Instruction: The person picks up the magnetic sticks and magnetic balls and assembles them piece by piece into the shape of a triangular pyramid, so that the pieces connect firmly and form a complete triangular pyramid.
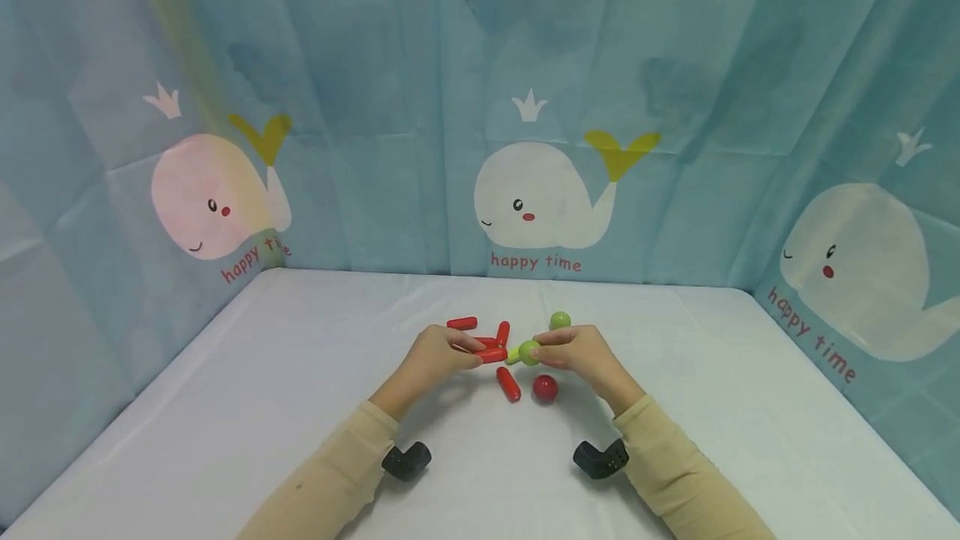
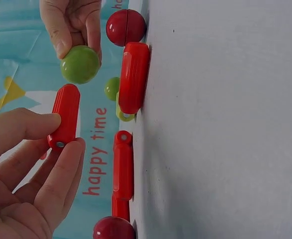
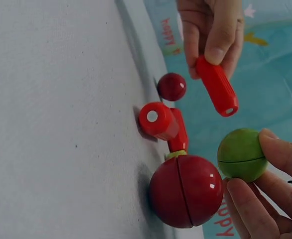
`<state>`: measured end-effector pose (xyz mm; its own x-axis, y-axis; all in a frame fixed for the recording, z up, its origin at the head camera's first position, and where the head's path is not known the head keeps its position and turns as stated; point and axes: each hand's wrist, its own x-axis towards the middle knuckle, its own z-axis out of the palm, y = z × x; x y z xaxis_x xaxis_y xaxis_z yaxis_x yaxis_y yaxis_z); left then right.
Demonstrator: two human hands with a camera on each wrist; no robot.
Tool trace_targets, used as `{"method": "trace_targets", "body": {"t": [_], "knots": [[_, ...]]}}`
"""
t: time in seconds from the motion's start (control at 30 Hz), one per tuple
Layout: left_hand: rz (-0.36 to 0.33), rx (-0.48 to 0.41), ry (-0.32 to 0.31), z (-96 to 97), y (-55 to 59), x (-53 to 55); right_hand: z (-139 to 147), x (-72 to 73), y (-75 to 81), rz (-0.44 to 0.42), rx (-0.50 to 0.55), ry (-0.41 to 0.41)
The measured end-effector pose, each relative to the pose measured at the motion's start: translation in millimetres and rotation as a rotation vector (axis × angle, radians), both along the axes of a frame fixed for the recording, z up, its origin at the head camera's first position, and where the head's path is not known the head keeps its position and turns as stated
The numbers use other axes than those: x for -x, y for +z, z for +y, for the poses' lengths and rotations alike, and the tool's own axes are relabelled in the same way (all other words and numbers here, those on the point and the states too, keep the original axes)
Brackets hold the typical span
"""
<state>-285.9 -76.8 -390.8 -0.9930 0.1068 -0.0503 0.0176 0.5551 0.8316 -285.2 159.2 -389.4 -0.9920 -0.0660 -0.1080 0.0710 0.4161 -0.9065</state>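
Note:
My left hand (image 1: 433, 358) pinches a red magnetic rod (image 2: 65, 114), whose end shows a small metal disc, between thumb and fingertips above the table. Facing it, my right hand (image 1: 588, 357) holds a green ball (image 3: 242, 155) with a seam round it, thumb on one side and fingers on the other. A narrow gap separates rod and ball. Beneath and around the hands lie several other red rods (image 1: 508, 384), a yellow-green rod (image 1: 513, 355) partly hidden by the held ball, and a red ball (image 1: 545, 388). Behind my right hand rests a second green ball (image 1: 560, 320).
Another dark red ball (image 2: 114, 228) shows in the left wrist view. The white table (image 1: 225, 407) ends at a blue curtain (image 1: 360, 190) printed with whales. A black device (image 1: 407, 462) sits by the left sleeve, and a similar black device (image 1: 600, 459) by the right.

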Motion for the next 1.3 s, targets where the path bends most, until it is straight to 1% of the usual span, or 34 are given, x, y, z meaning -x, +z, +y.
{"method": "trace_targets", "body": {"t": [0.07,0.23,0.4,0.57,0.67,0.8,0.9,1.07,1.23,1.3], "knots": [[-0.006,-0.006,0.003,0.7,0.3,-0.8,-1.5,-0.6,0.4,0.004,0.006,0.004],[-0.027,-0.017,-0.016,1.3,1.0,-3.3,-4.5,-1.1,1.1,0.007,-0.001,0.013],[-0.017,-0.034,-0.033,-0.8,4.8,-5.1,-8.7,0.4,2.9,0.001,-0.03,0.011],[-0.005,-0.053,-0.049,-3.6,8.6,-6.3,-13.7,0.7,2.5,-0.007,-0.028,0.021],[-0.012,-0.049,-0.053,-3.0,7.2,-7.2,-14.4,-1.8,1.2,-0.008,-0.025,0.014],[-0.014,-0.05,-0.047,-0.2,2.3,-8.2,-12.7,-6.0,-0.1,-0.002,-0.037,0.015],[0.001,-0.05,-0.049,1.9,0.1,-7.7,-10.6,-5.7,-1.1,0.007,-0.044,0.023],[0.013,-0.046,-0.053,4.6,0.4,-7.5,-8.7,-4.2,-1.3,0.019,-0.034,0.036],[0.02,-0.037,-0.062,4.2,1.2,-7.3,-8.8,-4.6,-0.8,0.013,-0.04,0.03],[0.018,-0.035,-0.056,3.3,1.9,-6.3,-9.5,-4.0,-0.6,0.004,-0.029,0.026]]}}
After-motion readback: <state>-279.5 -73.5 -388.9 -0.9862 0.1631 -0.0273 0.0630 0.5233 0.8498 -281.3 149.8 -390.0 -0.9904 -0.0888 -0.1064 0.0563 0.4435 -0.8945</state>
